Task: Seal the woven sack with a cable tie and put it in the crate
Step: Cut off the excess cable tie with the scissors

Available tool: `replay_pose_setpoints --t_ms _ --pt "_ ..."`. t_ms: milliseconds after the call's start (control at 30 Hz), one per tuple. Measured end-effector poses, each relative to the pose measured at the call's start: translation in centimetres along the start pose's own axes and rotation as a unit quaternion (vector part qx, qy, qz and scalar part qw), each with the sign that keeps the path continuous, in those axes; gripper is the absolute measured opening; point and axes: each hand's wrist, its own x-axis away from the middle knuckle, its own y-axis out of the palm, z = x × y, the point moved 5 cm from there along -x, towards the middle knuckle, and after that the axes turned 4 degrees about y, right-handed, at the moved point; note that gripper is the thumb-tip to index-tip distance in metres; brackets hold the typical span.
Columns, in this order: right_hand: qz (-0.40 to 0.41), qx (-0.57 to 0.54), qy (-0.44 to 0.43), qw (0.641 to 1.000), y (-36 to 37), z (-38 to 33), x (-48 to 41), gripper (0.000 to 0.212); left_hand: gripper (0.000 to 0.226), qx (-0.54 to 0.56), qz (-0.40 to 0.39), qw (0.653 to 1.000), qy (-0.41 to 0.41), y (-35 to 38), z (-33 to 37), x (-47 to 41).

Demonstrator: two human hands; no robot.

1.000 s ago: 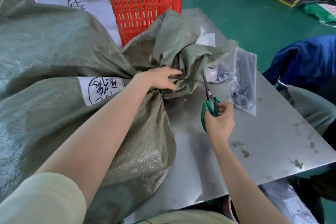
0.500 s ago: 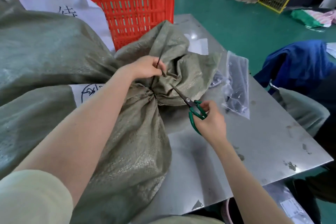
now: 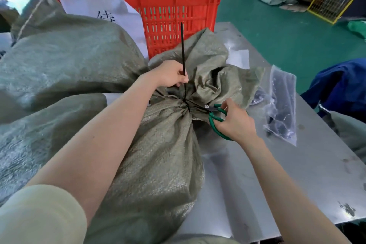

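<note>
A grey-green woven sack [image 3: 158, 154] lies on the metal table, its neck gathered and cinched by a black cable tie [image 3: 183, 49]. The tie's long tail stands straight up. My left hand [image 3: 170, 74] pinches that tail just above the neck. My right hand [image 3: 235, 121] holds green-handled scissors [image 3: 214, 114], whose blades point left and reach the base of the tie at the neck. The red plastic crate [image 3: 178, 12] stands behind the sack at the table's far end.
More woven sacks [image 3: 59, 61] are piled to the left, one with a white paper label [image 3: 111, 14]. A clear bag of black cable ties [image 3: 281, 105] lies on the steel table [image 3: 297, 174] to the right. A person in blue [image 3: 340, 85] sits at the right edge.
My left hand has pulled the tie's tail upright. My right hand has swung the scissors from the table towards the sack's neck, so the blades now sit at the tie's base.
</note>
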Motion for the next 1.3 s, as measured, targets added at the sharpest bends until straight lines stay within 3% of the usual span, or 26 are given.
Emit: replay_pose_setpoints --t_ms 300,467,733,867,1167,1300 --pt "-0.024 0.025 -0.025 0.999 0.1 -1.3 -2.4 0.043 0.004 0.005 0.002 1.0 0.026 -0.1 0.6 -0.2" --pt "-0.035 0.053 -0.036 0.997 0.5 -1.0 -2.7 0.041 0.009 0.002 0.008 1.0 0.025 0.1 0.4 -0.6" --pt "-0.032 0.102 -0.056 0.993 0.3 -2.0 -2.7 0.058 0.014 0.0 0.008 1.0 0.03 0.2 0.5 -0.5" --pt "-0.008 0.154 -0.089 0.984 0.1 -2.2 -3.0 0.048 0.014 0.01 0.018 1.0 0.023 0.1 0.3 -0.4" --pt "-0.005 0.128 -0.077 0.989 0.3 -2.2 -2.5 0.046 0.015 0.005 0.015 1.0 0.026 0.0 0.8 -0.1" --pt "-0.001 0.16 -0.094 0.983 0.1 -2.9 -2.1 0.032 0.015 -0.003 0.013 0.999 0.029 0.1 0.8 -0.1"
